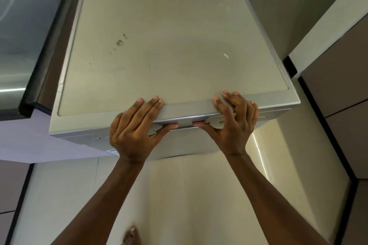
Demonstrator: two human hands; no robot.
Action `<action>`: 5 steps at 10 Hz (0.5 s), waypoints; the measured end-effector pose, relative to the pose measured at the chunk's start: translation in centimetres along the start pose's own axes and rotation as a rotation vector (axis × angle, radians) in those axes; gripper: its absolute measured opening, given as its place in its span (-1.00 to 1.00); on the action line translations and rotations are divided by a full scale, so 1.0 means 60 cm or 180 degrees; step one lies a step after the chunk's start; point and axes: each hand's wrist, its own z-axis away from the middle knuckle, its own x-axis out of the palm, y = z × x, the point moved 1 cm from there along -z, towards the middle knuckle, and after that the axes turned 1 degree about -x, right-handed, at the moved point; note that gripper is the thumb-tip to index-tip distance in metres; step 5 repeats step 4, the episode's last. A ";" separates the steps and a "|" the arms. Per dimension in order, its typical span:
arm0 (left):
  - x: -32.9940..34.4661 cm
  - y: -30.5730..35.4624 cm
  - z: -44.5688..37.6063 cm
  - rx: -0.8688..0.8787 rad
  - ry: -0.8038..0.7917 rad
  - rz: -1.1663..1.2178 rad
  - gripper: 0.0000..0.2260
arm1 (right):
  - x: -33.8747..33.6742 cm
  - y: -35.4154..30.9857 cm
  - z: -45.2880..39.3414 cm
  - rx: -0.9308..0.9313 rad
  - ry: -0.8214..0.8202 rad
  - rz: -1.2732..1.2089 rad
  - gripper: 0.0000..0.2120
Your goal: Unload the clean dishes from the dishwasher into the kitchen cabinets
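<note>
At dishwasher [169, 45] front edge | left hand [133, 131], right hand [233, 123] both gripping handle [185, 122]

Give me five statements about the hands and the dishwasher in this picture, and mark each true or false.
1. Both hands grip the front top edge of the dishwasher. True.
2. The left hand holds a plate. False: it holds the handle.
3. The right hand has its fingers over the top edge. True.
4. The door hangs fully open. False: no racks or dishes show.
5. A bare foot shows on the floor. True.
</note>
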 end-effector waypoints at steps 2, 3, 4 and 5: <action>-0.040 0.025 -0.013 -0.0410 -0.0768 -0.0016 -0.50 | -0.062 -0.034 -0.049 0.0184 -0.0619 0.0017 -0.33; -0.069 0.029 -0.030 -0.0494 -0.1526 -0.0026 -0.50 | -0.102 -0.064 -0.098 0.0425 -0.1430 0.0236 -0.39; -0.098 0.036 -0.043 -0.0185 -0.2046 0.0190 -0.32 | -0.140 -0.078 -0.132 0.0407 -0.2222 0.0308 -0.39; -0.098 0.036 -0.043 -0.0185 -0.2046 0.0190 -0.32 | -0.140 -0.078 -0.132 0.0407 -0.2222 0.0308 -0.39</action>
